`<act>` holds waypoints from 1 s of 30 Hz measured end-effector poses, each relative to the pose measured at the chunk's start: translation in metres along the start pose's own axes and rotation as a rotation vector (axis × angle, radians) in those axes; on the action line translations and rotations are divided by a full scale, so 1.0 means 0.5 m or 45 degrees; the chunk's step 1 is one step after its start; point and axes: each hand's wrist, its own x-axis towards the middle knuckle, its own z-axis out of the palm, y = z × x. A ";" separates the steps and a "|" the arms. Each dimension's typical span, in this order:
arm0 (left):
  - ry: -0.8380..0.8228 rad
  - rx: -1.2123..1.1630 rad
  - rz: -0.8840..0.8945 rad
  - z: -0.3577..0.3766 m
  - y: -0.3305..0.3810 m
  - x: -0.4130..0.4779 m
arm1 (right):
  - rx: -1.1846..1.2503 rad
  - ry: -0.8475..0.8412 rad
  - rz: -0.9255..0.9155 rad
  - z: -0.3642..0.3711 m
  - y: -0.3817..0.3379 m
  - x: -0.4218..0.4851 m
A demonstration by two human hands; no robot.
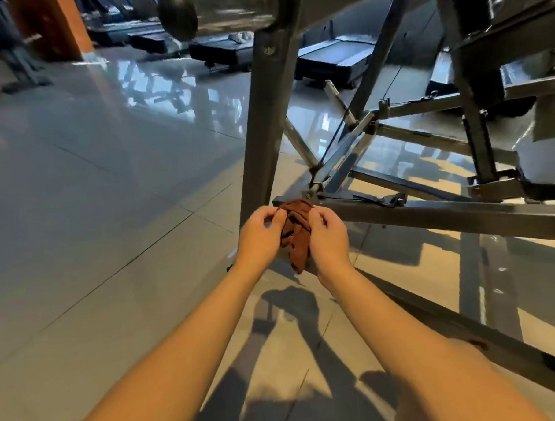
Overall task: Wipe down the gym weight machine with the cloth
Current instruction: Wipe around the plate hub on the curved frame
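Note:
A crumpled brown cloth (296,233) hangs between my two hands in the middle of the head view. My left hand (260,235) pinches its left edge with curled fingers. My right hand (330,240) grips its right side. Both hands hover just in front of the foot of the grey weight machine's upright post (266,121), where the low horizontal base bar (445,215) begins. The cloth's top edge lies close to that joint; whether it touches the metal is unclear.
The machine's cross braces, cable and pulley bracket (341,163) rise behind the hands, a padded seat (544,170) at the right. A second base bar (485,338) runs along the floor under my right forearm. Treadmills (333,58) stand at the back. Glossy tiled floor (94,193) spreads left.

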 end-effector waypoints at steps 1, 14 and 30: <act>-0.005 -0.007 0.008 -0.011 0.001 0.018 | -0.017 0.006 -0.018 0.018 -0.005 0.015; -0.177 -0.254 -0.360 -0.090 0.368 0.059 | -0.053 0.122 0.307 -0.023 -0.382 0.012; -0.375 -0.432 -0.394 -0.366 0.850 0.128 | -0.023 0.257 0.281 -0.059 -0.926 -0.061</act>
